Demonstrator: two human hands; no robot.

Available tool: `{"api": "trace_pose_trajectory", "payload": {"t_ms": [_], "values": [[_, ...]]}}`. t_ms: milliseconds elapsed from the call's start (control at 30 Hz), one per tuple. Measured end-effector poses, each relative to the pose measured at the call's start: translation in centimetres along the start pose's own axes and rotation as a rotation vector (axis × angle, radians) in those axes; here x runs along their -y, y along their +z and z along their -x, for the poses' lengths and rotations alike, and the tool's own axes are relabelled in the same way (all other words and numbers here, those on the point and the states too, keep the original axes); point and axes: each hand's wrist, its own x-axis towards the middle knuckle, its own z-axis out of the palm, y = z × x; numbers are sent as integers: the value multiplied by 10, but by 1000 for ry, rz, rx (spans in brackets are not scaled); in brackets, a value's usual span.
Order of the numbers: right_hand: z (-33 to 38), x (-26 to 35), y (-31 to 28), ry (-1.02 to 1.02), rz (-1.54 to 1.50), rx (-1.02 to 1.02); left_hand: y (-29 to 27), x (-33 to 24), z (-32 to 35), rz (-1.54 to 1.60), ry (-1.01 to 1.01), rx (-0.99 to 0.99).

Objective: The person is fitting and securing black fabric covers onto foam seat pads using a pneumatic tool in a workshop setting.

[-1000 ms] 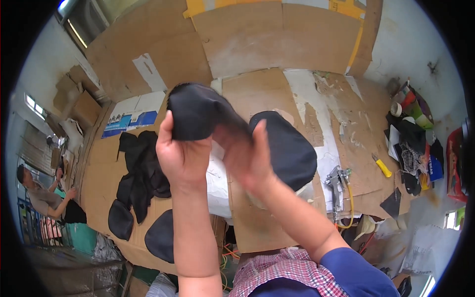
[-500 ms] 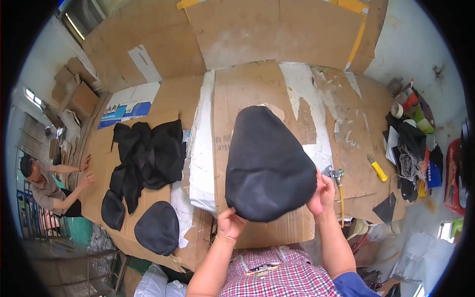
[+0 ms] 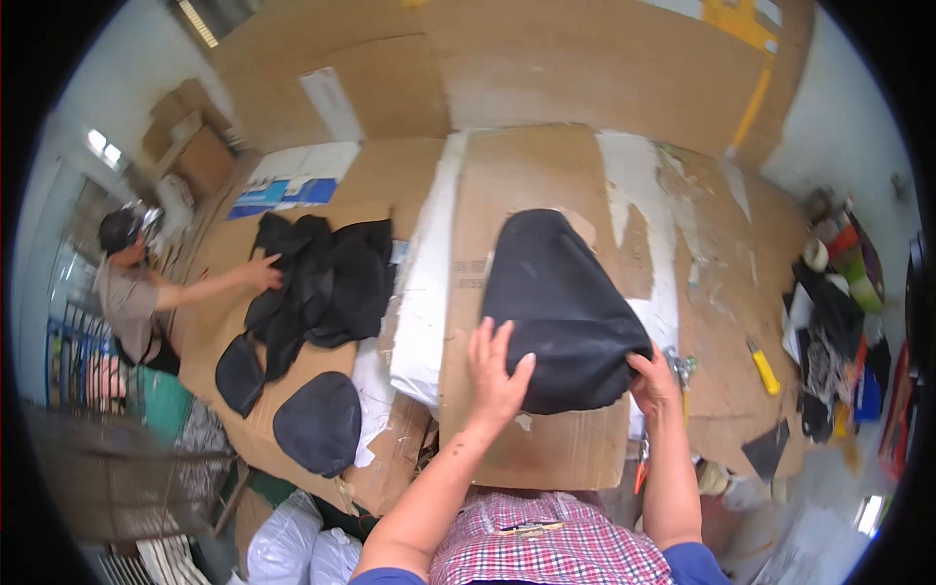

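Observation:
A black saddle-shaped cover (image 3: 561, 302), narrow at the far end and broad at the near one, lies on the cardboard-topped table in front of me. My left hand (image 3: 499, 375) rests against its left near side, fingers spread and thumb apart. At the right near corner my right hand (image 3: 655, 382) pinches the cover's edge between thumb and fingers. A fold crosses the broad part of the cover. To the left lie a similar rounded black cover (image 3: 318, 424), a smaller black piece (image 3: 240, 374) and a heap of black pieces (image 3: 341, 283).
A co-worker (image 3: 132, 283) at the left reaches one hand onto the black heap. On the right lie a yellow-handled cutter (image 3: 764, 369), a metal air-gun-like tool (image 3: 682, 366), a dark scrap (image 3: 767, 450) and a cluttered pile (image 3: 829, 312). White bags (image 3: 283, 541) stand below the table's left.
My left hand has let go of the near edge and moved up, opening along the cover's left side. The cover has come down and creased. The co-worker now reaches onto the heap.

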Motion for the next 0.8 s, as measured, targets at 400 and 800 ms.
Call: {"api": "trace_pose_trajectory", "payload": {"t_ms": [400, 800], "values": [[-22, 1, 8, 4, -346, 51, -15, -24, -45, -460, 13, 105], [-27, -27, -121, -725, 1538, -362, 13, -75, -114, -424, 39, 666]]}}
